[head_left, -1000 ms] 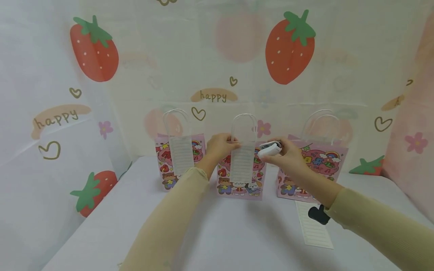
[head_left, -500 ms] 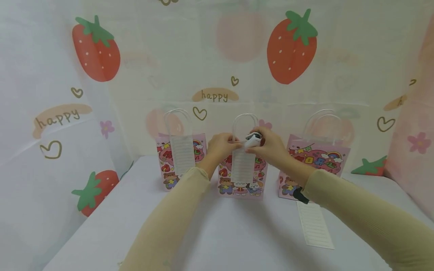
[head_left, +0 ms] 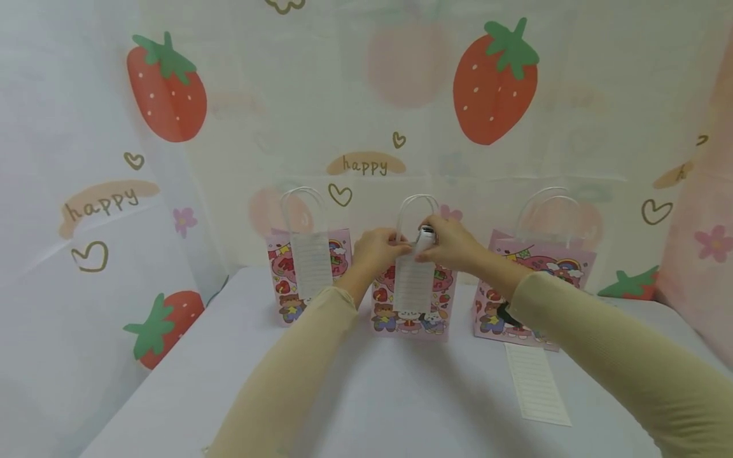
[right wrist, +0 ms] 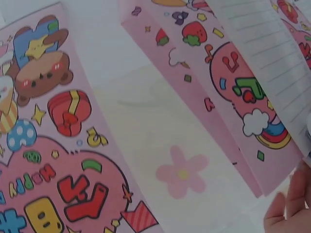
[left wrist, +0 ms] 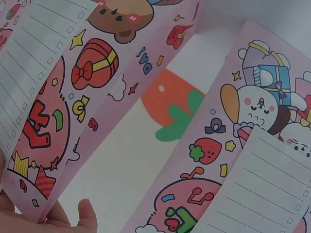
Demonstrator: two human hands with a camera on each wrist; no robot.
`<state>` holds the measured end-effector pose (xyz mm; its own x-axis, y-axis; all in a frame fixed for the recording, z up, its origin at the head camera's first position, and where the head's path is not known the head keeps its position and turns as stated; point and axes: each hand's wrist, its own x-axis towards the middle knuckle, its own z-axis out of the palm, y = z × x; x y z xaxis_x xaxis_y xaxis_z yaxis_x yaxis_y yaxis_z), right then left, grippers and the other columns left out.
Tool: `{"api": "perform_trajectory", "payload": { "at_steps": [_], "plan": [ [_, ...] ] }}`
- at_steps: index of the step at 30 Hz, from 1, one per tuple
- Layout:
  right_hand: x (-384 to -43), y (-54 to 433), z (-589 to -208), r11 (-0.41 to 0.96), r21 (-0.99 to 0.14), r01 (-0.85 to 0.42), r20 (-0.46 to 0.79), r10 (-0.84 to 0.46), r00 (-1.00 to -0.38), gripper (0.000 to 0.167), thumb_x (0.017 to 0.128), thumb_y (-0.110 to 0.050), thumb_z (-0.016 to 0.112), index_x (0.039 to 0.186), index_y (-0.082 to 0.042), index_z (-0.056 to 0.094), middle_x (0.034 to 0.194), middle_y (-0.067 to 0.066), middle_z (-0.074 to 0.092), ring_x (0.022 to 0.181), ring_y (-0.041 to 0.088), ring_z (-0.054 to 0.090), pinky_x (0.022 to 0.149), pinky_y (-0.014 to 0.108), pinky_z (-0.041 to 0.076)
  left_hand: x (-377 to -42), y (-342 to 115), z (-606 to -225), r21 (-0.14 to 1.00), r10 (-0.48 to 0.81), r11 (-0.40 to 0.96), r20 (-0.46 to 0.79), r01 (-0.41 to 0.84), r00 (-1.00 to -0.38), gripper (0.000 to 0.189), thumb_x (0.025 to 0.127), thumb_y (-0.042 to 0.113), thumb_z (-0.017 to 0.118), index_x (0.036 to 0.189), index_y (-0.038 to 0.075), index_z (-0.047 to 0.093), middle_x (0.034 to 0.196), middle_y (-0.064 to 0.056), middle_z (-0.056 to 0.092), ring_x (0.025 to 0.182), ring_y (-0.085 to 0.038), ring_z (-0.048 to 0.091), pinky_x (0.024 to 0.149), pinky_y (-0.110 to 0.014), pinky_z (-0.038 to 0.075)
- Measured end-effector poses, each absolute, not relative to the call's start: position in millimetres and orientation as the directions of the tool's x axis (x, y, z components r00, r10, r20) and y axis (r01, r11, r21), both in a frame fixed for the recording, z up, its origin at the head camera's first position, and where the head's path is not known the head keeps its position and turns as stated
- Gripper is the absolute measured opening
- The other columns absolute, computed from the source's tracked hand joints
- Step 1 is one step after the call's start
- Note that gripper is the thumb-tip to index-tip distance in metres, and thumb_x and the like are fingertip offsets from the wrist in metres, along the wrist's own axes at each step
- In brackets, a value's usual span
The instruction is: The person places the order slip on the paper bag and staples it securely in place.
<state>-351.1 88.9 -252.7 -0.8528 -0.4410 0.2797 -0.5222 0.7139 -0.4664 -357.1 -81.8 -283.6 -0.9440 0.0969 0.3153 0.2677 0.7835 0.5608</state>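
In the head view my left hand (head_left: 380, 253) pinches the top edge of the middle pink gift bag (head_left: 383, 321), together with a lined paper strip (head_left: 413, 286) on its front. Close beside it, my right hand (head_left: 455, 247) holds a small white stapler (head_left: 425, 236) at the strip's top, over the bag's rim. Left-hand fingers (left wrist: 56, 216) show at the bag's edge in the left wrist view. Several right-hand fingertips (right wrist: 294, 199) appear at the corner of the right wrist view, where the stapler is mostly out of frame.
A matching bag (head_left: 280, 286) with its own lined strip (head_left: 312, 264) stands to the left. Another bag (head_left: 550, 261) stands to the right, partly behind the right forearm. In front of it, a loose lined strip (head_left: 538, 385) lies on the white table (head_left: 401, 407).
My right hand has brought the stapler left from beside the middle bag onto the strip's top edge. My left hand has kept its grip there.
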Motion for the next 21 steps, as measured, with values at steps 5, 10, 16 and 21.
{"api": "perform_trajectory", "payload": {
  "at_steps": [5, 10, 16, 21],
  "plan": [
    [-352.0, 88.7, -251.9, 0.775, -0.372, -0.511, 0.215, -0.464, -0.859, 0.060, 0.078, -0.015, 0.081, 0.126, 0.001, 0.050, 0.115, 0.022, 0.059, 0.107, 0.037, 0.051, 0.090, 0.050, 0.044, -357.9, -80.4, -284.9, 0.557, 0.086, 0.786, 0.331, 0.268, -0.940, 0.020, 0.088, 0.035, 0.070, 0.092, 0.016, 0.072, 0.098, 0.002, 0.073, 0.092, -0.017, 0.063, 0.093, -0.042, 0.042],
    [-353.4, 88.9, -252.2, 0.732, -0.454, -0.507, 0.179, -0.483, -0.857, 0.054, 0.078, -0.005, 0.079, 0.120, 0.005, 0.048, 0.109, 0.021, 0.060, 0.097, 0.033, 0.060, 0.083, 0.044, 0.051, -357.9, -79.0, -286.2, 0.561, 0.086, 0.781, 0.335, 0.272, -0.938, 0.020, 0.088, 0.035, 0.071, 0.092, 0.016, 0.072, 0.100, 0.002, 0.073, 0.092, -0.017, 0.063, 0.093, -0.043, 0.040],
    [-355.7, 90.2, -253.2, 0.669, -0.506, -0.544, 0.251, -0.490, -0.835, 0.045, 0.077, -0.001, 0.080, 0.110, 0.009, 0.052, 0.102, 0.023, 0.063, 0.090, 0.033, 0.064, 0.079, 0.043, 0.053, -357.4, -78.9, -286.9, 0.560, 0.082, 0.780, 0.350, 0.279, -0.933, 0.019, 0.088, 0.033, 0.071, 0.093, 0.015, 0.073, 0.102, 0.001, 0.073, 0.101, -0.019, 0.064, 0.099, -0.047, 0.035],
    [-356.2, 91.5, -253.2, 0.656, -0.493, -0.572, 0.294, -0.493, -0.819, 0.042, 0.075, -0.002, 0.081, 0.105, 0.009, 0.054, 0.098, 0.022, 0.064, 0.086, 0.031, 0.064, 0.076, 0.042, 0.054, -357.7, -78.8, -287.8, 0.555, 0.089, 0.778, 0.366, 0.294, -0.926, 0.019, 0.087, 0.033, 0.071, 0.091, 0.015, 0.073, 0.103, 0.000, 0.072, 0.102, -0.020, 0.063, 0.098, -0.047, 0.035]
  ]
}}
